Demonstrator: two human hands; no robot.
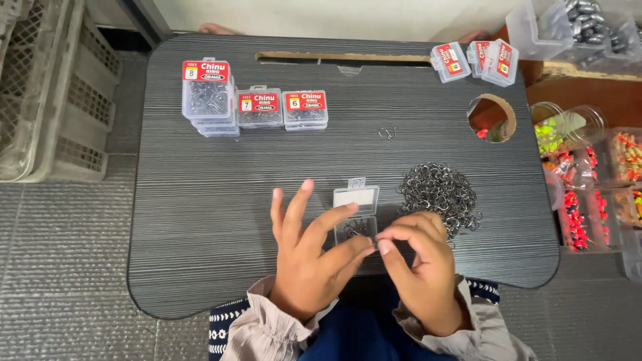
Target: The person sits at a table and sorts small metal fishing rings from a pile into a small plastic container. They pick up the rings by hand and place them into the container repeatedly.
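Hooks (438, 192) piled right of centre on bench (200, 254), beside open clear box (356, 214). Left hand (307, 261) splayed, touching box; right hand (418, 267) pinching one hook. Red-labelled boxes (254, 103) stacked upper left, more boxes (476, 61) upper right.

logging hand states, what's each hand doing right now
left hand: open, fingers spread, over the small open box.
right hand: pinching a small hook.
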